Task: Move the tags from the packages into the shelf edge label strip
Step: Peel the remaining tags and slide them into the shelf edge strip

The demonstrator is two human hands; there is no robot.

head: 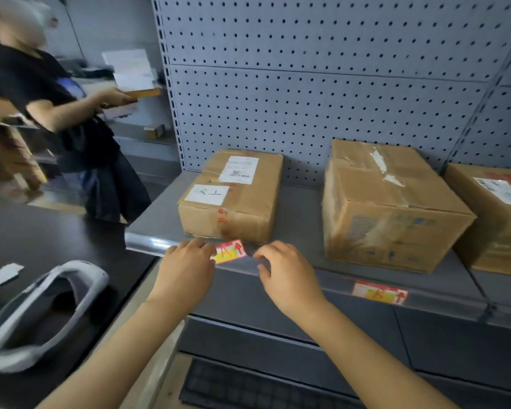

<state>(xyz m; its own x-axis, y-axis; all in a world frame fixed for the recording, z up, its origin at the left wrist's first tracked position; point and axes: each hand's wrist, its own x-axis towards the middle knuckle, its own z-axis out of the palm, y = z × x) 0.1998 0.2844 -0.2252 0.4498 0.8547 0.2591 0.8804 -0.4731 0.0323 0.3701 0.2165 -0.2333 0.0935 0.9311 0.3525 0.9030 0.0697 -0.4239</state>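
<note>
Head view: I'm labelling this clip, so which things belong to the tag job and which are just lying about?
Job:
- red-and-yellow paper tag, held by left hand
- right hand at clear plastic shelf edge label strip
- second red-and-yellow tag, already in strip
- three brown cardboard packages

Lying about:
- white looped headset
- dark keyboard

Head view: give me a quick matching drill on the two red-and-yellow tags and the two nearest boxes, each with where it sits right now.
Things:
1. tag at the hands
2. second tag
3. left box
4. middle box

Places:
A. on the shelf behind the hands, two white labels on top
B. seated in the label strip, below the larger box
C. pinched by the left hand at the strip, the right hand beside it
D. on the shelf, torn tape on top

Pairs: 1-C, 2-B, 3-A, 4-D
</note>
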